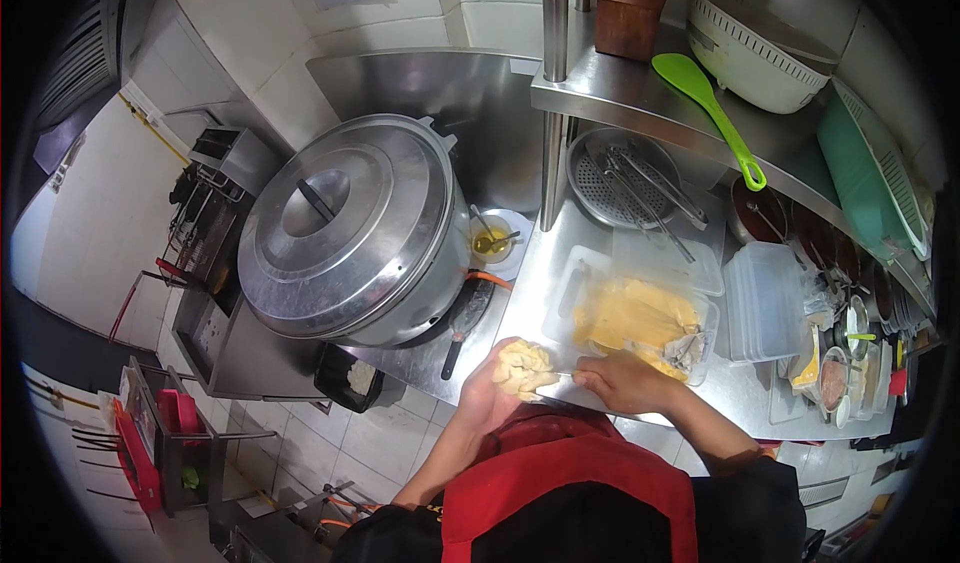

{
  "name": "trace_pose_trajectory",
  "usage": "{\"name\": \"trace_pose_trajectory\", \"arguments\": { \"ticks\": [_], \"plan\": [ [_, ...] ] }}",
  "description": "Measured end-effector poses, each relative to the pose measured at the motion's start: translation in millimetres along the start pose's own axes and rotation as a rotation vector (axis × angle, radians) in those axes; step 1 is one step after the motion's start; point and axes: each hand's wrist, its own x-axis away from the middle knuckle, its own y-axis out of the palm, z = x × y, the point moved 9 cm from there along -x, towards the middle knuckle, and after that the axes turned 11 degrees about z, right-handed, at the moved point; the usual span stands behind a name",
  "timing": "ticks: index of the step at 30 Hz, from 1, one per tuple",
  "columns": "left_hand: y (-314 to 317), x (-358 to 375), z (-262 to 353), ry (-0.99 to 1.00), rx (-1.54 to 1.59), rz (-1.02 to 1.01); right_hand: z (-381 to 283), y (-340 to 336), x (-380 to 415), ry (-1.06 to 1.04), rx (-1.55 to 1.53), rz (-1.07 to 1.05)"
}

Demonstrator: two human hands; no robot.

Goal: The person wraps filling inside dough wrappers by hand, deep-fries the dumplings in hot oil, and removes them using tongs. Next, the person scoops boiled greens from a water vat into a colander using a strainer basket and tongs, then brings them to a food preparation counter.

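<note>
My left hand [478, 395] is cupped around a pale yellow, lumpy, dough-like mass [523, 368] in front of the red apron. My right hand [628, 383] is closed on a thin metal utensil [564, 373], whose tip reaches the lump; its kind is hidden by the fingers. Just beyond the hands, a clear plastic container [568, 298] stands on the steel counter. Inside it lies a soft yellow-orange food [640, 315], with some crumpled wrapping [685, 351] at its near right corner.
A big lidded metal pot [345, 233] stands at left, with a dark-handled knife [453, 355] nearby. Behind the container sits a perforated metal bowl [610, 188] with tongs. Stacked plastic boxes [765, 298] are on the right. A shelf [640, 98] overhangs the counter, holding a green spatula [705, 103].
</note>
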Motion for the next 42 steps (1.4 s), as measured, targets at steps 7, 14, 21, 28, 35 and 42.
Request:
{"name": "trace_pose_trajectory", "arguments": {
  "ticks": [7, 14, 21, 28, 35, 42],
  "plan": [
    [2, -3, -9, 0.023, -0.057, 0.038, -14, 7, -16, -0.070, -0.055, 0.049],
    [-4, -3, -11, 0.058, -0.206, 0.027, -6, 20, -24, -0.109, -0.122, 0.054],
    [-9, -4, -7, 0.026, -0.115, 0.073, 16, 20, -16, -0.041, -0.089, 0.016],
    [-57, -18, -9, -0.038, 0.030, 0.193, 86, 37, 6, 0.108, -0.084, 0.062],
    [-99, -30, -8, -0.080, 0.229, 0.319, 115, 84, 3, 0.182, 0.325, 0.508],
    [-102, -44, -18, -0.071, 0.117, 0.308, 71, 29, 14, -0.058, 0.265, 0.715]
  ]
}}
